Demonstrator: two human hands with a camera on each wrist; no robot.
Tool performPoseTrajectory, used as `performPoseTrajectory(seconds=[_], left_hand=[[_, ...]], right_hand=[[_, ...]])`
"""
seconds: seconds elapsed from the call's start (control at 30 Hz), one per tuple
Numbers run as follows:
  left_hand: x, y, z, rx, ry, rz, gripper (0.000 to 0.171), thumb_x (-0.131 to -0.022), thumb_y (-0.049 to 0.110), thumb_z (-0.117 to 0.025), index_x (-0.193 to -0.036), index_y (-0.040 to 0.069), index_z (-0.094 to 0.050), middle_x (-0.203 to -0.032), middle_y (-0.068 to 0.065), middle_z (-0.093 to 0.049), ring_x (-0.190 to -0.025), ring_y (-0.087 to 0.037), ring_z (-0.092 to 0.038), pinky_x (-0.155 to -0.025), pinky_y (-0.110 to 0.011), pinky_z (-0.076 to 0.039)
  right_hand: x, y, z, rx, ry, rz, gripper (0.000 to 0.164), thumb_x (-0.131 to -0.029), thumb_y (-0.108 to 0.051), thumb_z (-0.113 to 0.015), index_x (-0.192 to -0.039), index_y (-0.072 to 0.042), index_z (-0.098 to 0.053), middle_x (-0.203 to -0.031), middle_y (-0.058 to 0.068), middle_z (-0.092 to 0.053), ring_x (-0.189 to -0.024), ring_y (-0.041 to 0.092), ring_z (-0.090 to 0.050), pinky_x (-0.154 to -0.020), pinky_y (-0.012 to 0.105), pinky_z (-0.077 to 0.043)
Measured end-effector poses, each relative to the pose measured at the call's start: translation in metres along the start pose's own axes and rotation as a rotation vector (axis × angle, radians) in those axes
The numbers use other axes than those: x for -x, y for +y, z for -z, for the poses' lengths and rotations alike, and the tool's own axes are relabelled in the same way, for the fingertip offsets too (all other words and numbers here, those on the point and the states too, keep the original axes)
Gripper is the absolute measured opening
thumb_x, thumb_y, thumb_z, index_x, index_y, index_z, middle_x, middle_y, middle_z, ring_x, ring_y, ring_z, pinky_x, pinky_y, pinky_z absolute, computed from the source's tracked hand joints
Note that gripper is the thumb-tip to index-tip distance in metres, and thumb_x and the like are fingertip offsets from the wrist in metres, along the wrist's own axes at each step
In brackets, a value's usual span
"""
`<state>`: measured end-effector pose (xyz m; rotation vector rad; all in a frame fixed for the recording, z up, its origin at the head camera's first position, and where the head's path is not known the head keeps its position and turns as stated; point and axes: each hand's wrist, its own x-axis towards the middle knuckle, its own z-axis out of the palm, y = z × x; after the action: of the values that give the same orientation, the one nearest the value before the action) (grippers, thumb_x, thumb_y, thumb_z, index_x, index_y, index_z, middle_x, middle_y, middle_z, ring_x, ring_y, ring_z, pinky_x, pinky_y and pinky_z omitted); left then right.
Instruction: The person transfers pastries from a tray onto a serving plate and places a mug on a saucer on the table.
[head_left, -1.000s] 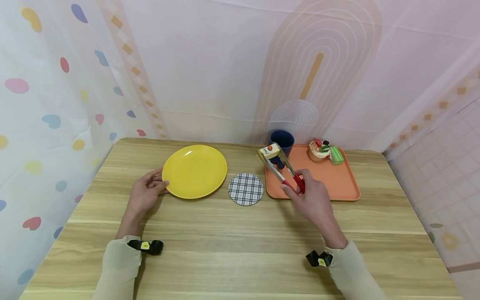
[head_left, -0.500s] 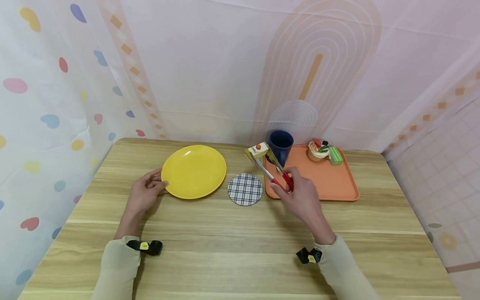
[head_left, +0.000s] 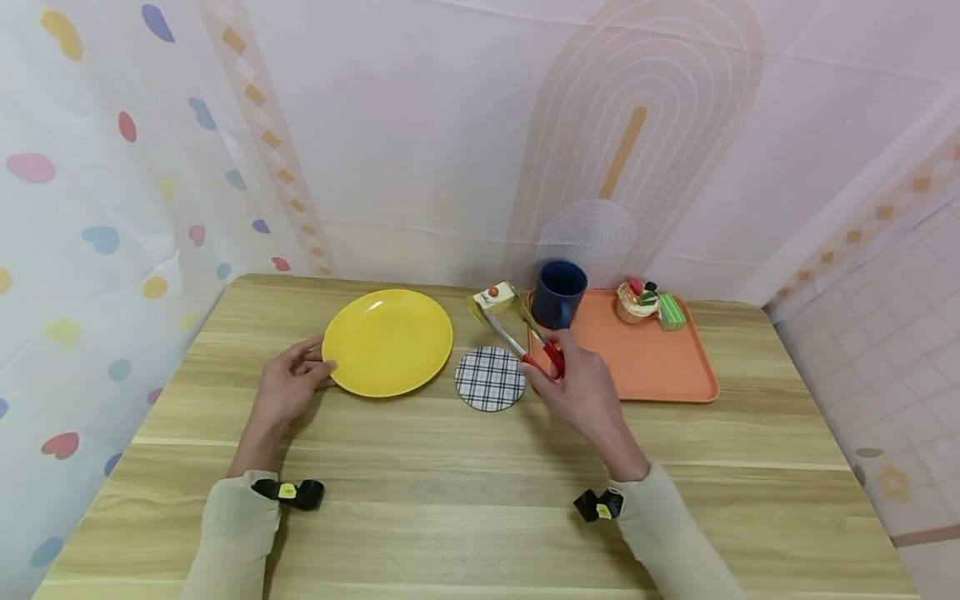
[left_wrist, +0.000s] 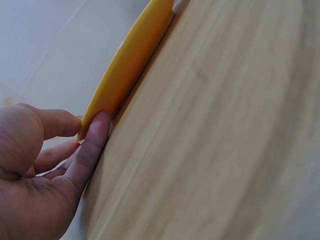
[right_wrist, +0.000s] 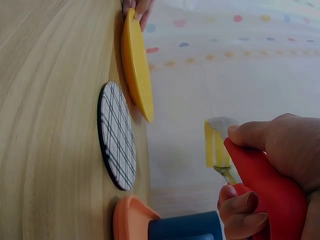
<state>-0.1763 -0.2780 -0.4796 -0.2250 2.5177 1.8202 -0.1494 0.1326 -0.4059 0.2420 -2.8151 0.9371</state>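
Observation:
My right hand grips metal tongs with red handles. Between the tong tips is a small slice of cake, yellow and white layered, with an orange-red dot on top. In the right wrist view the cake slice hangs well above the tabletop. My left hand pinches the near left rim of a round yellow plate, thumb on one side of the rim and fingers on the other. The left wrist view shows that plate edge-on, low over the wood. Nothing lies on the plate.
A plaid round coaster lies between the plate and an orange tray. On the tray stand a dark blue mug, a cupcake and a green striped cake piece. A patterned curtain hangs behind the wooden table.
My right hand has moved left with the tongs and the cake slice, from in front of the mug to above the gap between plate and tray. The left hand keeps its hold on the plate.

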Motion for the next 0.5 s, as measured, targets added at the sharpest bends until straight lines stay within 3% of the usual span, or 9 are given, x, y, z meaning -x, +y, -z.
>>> performPoseTrajectory(seconds=[0.5], left_hand=[[-0.002,-0.002,0.0,-0.001,0.006,0.014,0.061,-0.102,0.012,-0.063,-0.158,0.004,-0.038,-0.13,-0.021,-0.057,-0.087,0.006,-0.066,-0.079,-0.02,-0.064]], right_hand=[[-0.007,-0.014,-0.02,-0.025,-0.042,0.022,0.051,-0.092,-0.043,-0.077,-0.126,-0.01,-0.058,-0.07,0.003,-0.054,-0.058,0.018,-0.048,-0.047,0.025,-0.034]])
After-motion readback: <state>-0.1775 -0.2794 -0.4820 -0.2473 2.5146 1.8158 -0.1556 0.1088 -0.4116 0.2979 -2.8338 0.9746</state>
